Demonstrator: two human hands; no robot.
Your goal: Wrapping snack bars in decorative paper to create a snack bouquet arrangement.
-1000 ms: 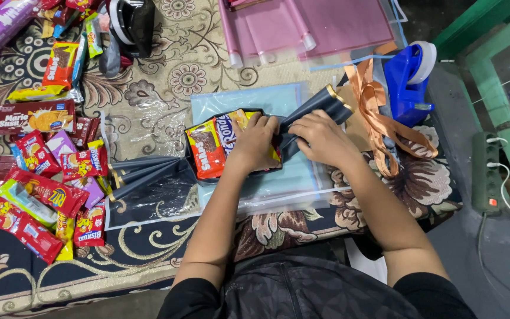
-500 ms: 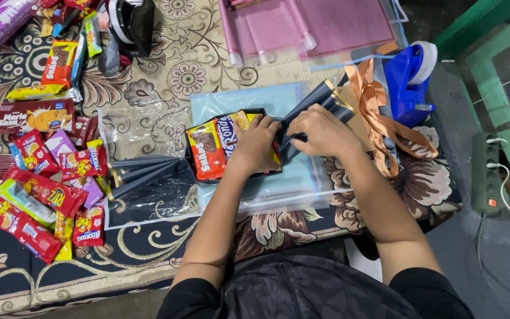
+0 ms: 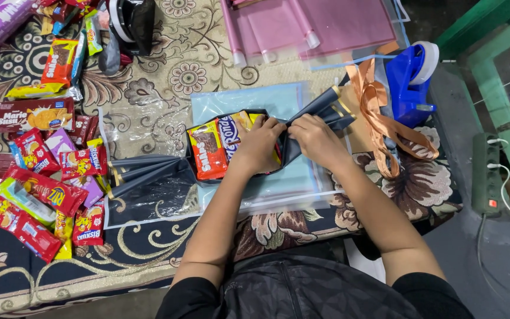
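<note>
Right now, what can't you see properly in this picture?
- Head view: the left hand covers part of the snack packets.
- The right hand hides how the dark pleated wrapping sheet is pinched.
- The purple packets are cut off by the top-left edge.

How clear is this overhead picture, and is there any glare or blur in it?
Head view: sharp and evenly lit around both hands, left hand and right hand, on the dark wrapping sheet; pale glare streaks the clear plastic sheet and pink film rolls; the floor at right falls into shadow; straight edges bow slightly near the frame's borders.
</note>
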